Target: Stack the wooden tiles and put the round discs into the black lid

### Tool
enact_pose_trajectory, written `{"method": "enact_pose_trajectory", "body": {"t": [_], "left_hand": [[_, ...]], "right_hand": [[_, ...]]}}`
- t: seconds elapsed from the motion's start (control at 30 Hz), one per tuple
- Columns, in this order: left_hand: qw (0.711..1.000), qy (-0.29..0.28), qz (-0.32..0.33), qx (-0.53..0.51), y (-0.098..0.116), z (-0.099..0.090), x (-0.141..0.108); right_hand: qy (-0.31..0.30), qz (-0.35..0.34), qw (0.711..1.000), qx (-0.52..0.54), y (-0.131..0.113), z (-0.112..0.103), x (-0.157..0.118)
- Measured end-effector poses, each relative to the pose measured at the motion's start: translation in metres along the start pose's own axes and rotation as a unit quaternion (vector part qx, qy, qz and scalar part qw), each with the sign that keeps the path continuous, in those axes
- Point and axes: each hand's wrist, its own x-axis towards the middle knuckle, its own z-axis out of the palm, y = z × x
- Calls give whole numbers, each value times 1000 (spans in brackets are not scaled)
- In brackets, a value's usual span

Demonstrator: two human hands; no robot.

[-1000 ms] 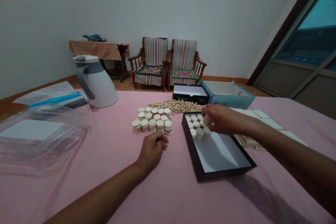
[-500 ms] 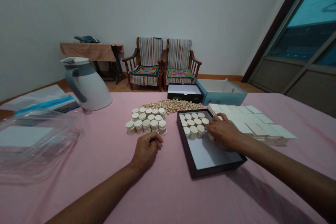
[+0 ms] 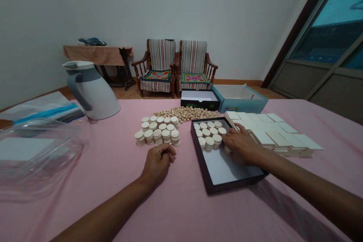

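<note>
My right hand (image 3: 239, 144) reaches into the black-rimmed box lid (image 3: 210, 187), its fingers closed around a stack of pale round discs that they mostly hide. Beside those fingers, several stacks of discs (image 3: 209, 143) stand in rows in the lid's far left part; the near part shows bare white bottom. My left hand (image 3: 159, 160) rests on the pink cloth with fingers curled, and nothing shows in its grasp. Just beyond it, more stacks of wooden discs (image 3: 157, 135) stand in rows on the cloth.
Square pale tiles (image 3: 272, 130) lie stacked right of the lid. Small wooden pieces (image 3: 187, 113) form a heap behind the discs. A black box (image 3: 200, 104) and a light blue box (image 3: 241, 105) stand at the back. Left are a white jug (image 3: 99, 96) and a clear plastic container (image 3: 36, 155).
My right hand stays at the same place in the lid, with barely any shift of the fingers. The left hand has not moved. The view has shifted slightly.
</note>
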Motion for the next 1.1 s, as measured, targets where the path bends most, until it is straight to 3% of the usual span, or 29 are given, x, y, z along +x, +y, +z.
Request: {"method": "enact_pose_trajectory", "body": {"t": [0.23,0.37,0.6,0.83,1.1], "left_hand": [[1000,-3,1,1,3,0,0],[1000,-1,1,14,5,0,0],[1000,-3,3,11,6,0,0],[1000,-7,4,11,8,-1,1],[1000,-6,5,22,6,0,0]], "right_hand": [[20,26,999,29,10,-35,-20],[-46,7,999,21,5,-46,-30],[-99,-42,994,-2,-11,-28,-34],[-70,-31,997,-4,-4,-10,-23],[-47,-20,999,-9,-4,-7,-11]]}}
